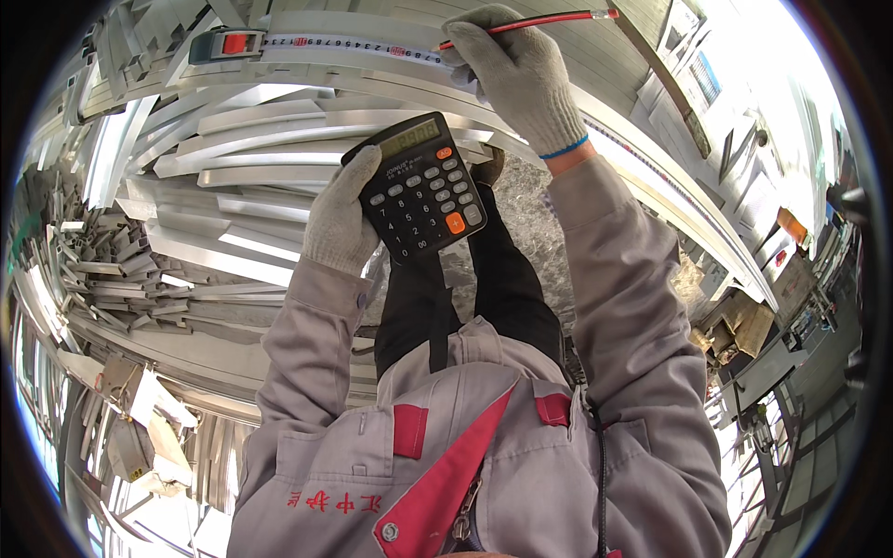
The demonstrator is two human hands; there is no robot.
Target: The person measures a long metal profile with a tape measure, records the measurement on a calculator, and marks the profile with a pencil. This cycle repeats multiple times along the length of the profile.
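A black calculator [419, 200] with grey and orange buttons is held tilted in my gloved left hand [342, 214], its thumb on the front near the display. My right hand [516, 79], in a pale knit glove with a blue cuff edge, grips a red and black pencil [549, 19]. The pencil's tip touches or nearly touches the extended blade of a tape measure [339, 45]. That blade lies along a long light metal profile [372, 70], and the tape measure case [221, 45], grey with a red button, rests at its left end.
Stacked metal strips and profiles [246, 139] lie to the left, with many short offcuts [139, 270] farther left. Cardboard boxes [739, 325] stand at the right. A long curved-looking metal bar [670, 195] runs past my right forearm. Concrete floor [526, 209] shows around my legs.
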